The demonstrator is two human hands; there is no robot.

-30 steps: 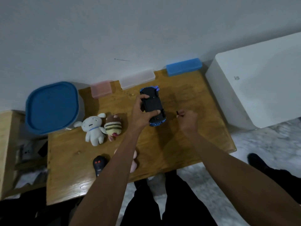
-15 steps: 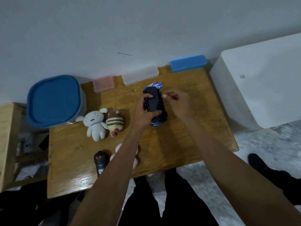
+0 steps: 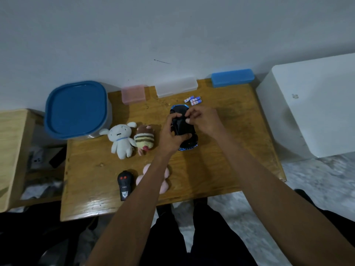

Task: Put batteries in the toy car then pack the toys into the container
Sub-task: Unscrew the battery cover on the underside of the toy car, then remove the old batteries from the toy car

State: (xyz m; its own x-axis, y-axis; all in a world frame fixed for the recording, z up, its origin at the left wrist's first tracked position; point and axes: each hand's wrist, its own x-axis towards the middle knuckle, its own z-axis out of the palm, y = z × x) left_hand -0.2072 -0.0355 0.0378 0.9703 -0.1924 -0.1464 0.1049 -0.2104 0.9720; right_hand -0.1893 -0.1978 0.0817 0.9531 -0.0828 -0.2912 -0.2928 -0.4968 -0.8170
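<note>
Car [image 3: 185,129] sits mid-desk, apparently belly-up, dark underside facing the camera, blue trim showing at both ends. Left hand [image 3: 172,136] has its grip wrapped around the car body, thumb over the near end, fingers curled over the far side, pinning it on the desk [image 3: 240,160]. Right hand [image 3: 203,120] is at the car's far half, fingertips [image 3: 189,120] pinched together on the underside; whether they hold a small part or just work the cover I cannot tell, too small and dark.

Batteries [image 3: 193,100] lie in a loose cluster just beyond the car's far end, none picked up yet.

Step, by my read: opening the battery hatch, so early in the task. Next move needs the cover off and parked, then batteries taken one at a time with polarity matched. Risk: losing a small fastener on the wood.

Packing not started. White plush [image 3: 121,140] and striped plush [image 3: 144,140] lie left of the car, touching each other; pink plush [image 3: 165,179] and remote [image 3: 125,184] near the front edge, the pink one partly under the left forearm. Container [image 3: 76,110], blue lid on, stands at the desk's left far corner.
</note>
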